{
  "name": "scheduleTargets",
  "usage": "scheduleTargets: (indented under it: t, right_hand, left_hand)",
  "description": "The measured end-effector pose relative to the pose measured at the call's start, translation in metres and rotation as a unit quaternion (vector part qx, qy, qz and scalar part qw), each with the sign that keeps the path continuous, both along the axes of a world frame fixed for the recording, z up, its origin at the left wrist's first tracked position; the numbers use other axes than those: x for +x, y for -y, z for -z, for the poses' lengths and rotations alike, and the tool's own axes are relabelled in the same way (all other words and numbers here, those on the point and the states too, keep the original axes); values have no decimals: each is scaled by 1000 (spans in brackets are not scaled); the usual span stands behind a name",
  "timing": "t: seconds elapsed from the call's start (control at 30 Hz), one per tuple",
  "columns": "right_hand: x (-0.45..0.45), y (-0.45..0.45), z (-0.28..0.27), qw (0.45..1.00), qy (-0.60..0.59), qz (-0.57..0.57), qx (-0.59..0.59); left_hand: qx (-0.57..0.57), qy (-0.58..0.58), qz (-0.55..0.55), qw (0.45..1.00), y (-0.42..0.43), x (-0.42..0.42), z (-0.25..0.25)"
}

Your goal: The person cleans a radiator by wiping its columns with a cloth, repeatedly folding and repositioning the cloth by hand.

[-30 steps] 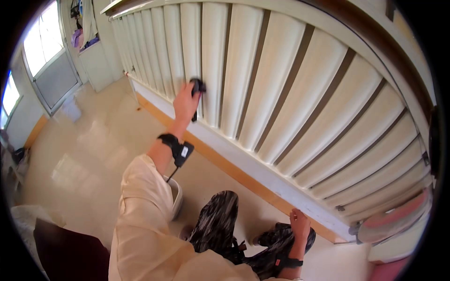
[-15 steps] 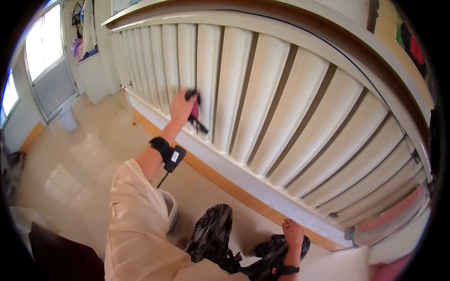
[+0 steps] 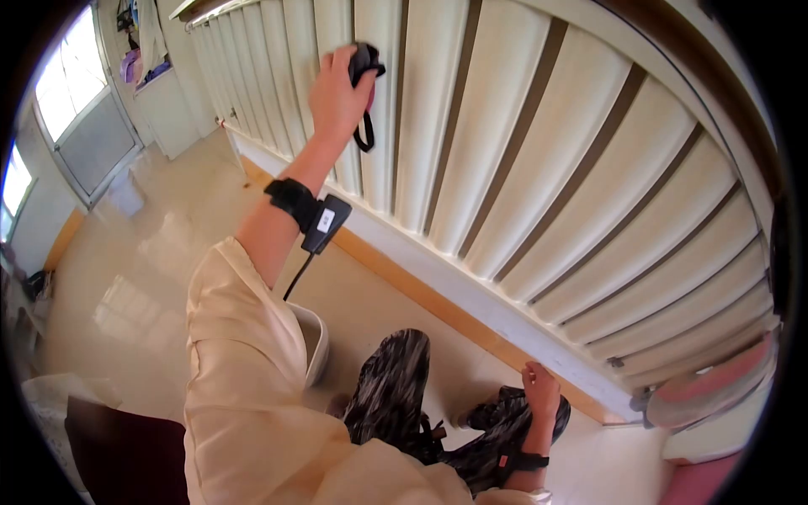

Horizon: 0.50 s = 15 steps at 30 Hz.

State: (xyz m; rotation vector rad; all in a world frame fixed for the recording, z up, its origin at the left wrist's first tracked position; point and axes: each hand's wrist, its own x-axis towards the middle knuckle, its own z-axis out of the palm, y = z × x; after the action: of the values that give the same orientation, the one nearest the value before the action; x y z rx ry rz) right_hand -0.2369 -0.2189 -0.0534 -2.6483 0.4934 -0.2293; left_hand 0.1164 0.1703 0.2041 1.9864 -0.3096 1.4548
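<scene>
My left hand (image 3: 335, 103) is up against the cream slatted panel (image 3: 429, 126), fingers closed round a black and dark pink cloth (image 3: 365, 66). A black loop of it hangs below the hand. I cannot make out the cloth's exact kind. On my left wrist sits a black strap with a small box (image 3: 326, 224) and a cable. Low on the right, my right hand (image 3: 541, 392) is by my knee in patterned trousers, its fingers curled in with nothing visible in them. A black band (image 3: 528, 461) circles that wrist.
A pale bin (image 3: 316, 341) stands on the shiny floor beside my left leg. A dark red object (image 3: 122, 450) is at the lower left. Farther off are a door (image 3: 97, 143) and hanging items (image 3: 139, 67). A pink and grey rounded object (image 3: 715, 387) sits at the right.
My left hand has moved up along the slats with the cloth. The view has tilted lower, so the panel's top rail has mostly left the frame. My right hand stays by the knee.
</scene>
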Motion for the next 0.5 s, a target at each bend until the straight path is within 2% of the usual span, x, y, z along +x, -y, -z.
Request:
scheduleTargets:
  t: [0.1, 0.2, 0.3, 0.37, 0.43, 0.5]
  right_hand:
    - [1, 1, 1, 1000, 5, -6, -13]
    - [2, -2, -5, 1000, -2, -2, -16]
    - [3, -6, -7, 1000, -6, 8, 20]
    - [4, -8, -8, 1000, -14, 12, 14]
    - [3, -8, -10, 1000, -15, 19, 6]
    - [1, -7, -7, 999, -30, 4, -32]
  left_hand:
    - [1, -51, 13, 999, 0, -8, 65]
    - [-14, -183, 15, 983, 2, -21, 130]
    - [-21, -298, 16, 954, 2, -25, 201]
    - [-10, -408, 14, 913, -1, -21, 244]
    - [-31, -389, 36, 920, -3, -15, 257]
    - [-13, -406, 15, 914, -5, -5, 235]
